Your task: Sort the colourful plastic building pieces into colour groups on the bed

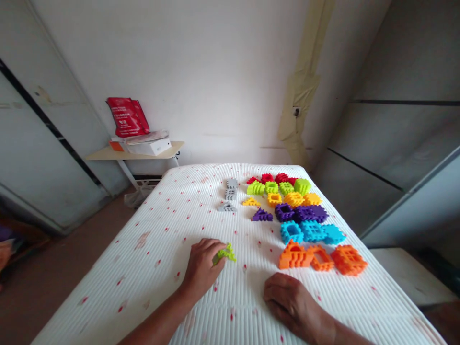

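Left hand (pixel 201 268) pinching a lime-green bristle block (pixel 225 254) at the fingertips, over the white ribbed mattress (pixel 143 287) | right hand (pixel 293 304) empty, loosely curled | block looks light, stiff, knobbly plastic, easy to grab by any edge | rows of colored blocks (pixel 305 225) ahead

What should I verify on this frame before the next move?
Left hand holds the lime-green block: ok.
Right hand rests empty on the ribbed white mattress: ok.
Orange blocks lie clear of the Right hand: ok.
Grey blocks lie apart from the coloured rows: ok.
Full shape of the lime-green block: cannot tell, the fingers hide part of it.
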Available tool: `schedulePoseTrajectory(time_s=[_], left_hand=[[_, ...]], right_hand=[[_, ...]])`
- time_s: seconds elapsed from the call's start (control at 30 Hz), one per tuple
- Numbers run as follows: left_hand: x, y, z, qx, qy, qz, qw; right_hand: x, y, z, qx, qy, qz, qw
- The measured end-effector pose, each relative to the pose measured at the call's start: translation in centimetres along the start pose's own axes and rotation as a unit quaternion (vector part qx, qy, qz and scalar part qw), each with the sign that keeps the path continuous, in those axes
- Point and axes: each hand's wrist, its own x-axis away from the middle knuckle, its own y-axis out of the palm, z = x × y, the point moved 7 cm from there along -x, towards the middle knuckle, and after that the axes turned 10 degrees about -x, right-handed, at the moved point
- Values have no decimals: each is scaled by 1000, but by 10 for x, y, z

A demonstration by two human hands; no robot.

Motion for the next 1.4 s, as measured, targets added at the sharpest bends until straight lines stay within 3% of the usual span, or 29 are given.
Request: schedulePoseTrajectory(time_s=[0.27,0.47,0.8,1.07,1.23,1.4], left_hand=[[-37,21,27,51,-40,15,998],[-32,20,23,83,-39,16,996],[-30,22,31,-24,-34,6,999],[-31,22,37,-68,7,9,998],[-35,14,25,-24,-14,43,999],[-38,8,-7,67,-89,69,991]], right_hand=[[2,5,4,16,-7,-2,1000],[1,2,-1,25,-19,1,1000],[1,4,3,34,-9,2,999],[0,3,-1,34,-15,3,999],[0,3,-2,43,-21,1,999],[-1,1,-3,38,-13,1,999]])
